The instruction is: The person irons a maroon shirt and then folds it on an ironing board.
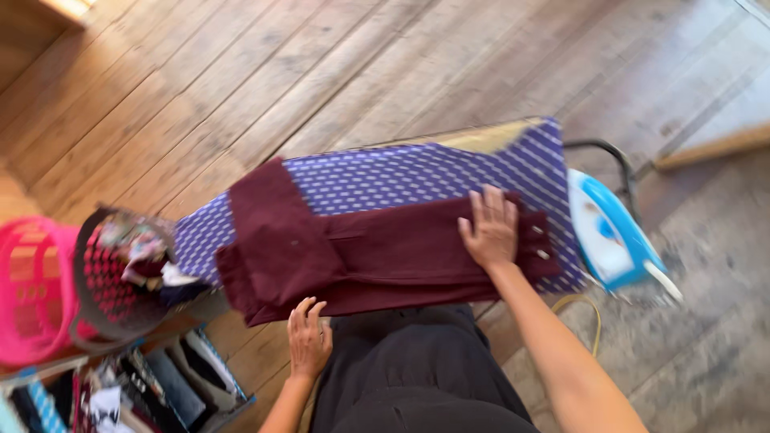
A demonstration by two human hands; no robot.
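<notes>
A folded maroon garment [361, 252], probably trousers though the blur makes that uncertain, lies along the purple dotted ironing board [417, 172], one end draped over the near edge at the left. The right hand [491, 228] rests flat on the garment near the board's wide end, fingers [481, 210] spread and pressing the cloth down, pinching nothing. The left hand [309, 338] is at the garment's lower left edge, fingers loosely spread and just touching or about to touch the hem; it grips nothing that shows.

A blue and white iron [613, 236] stands on its rest just beside the right hand, at the end of the board. A yellow cord [581, 309] loops down below it. To the left sit a dark basket of mixed clothes [120, 269] and a pink basket [32, 285], with more folded items below.

The risks, as I judge them: the right wrist is near the iron and could brush it, and the overhanging end could pull the garment off the surface if the pressing hand lifts.
</notes>
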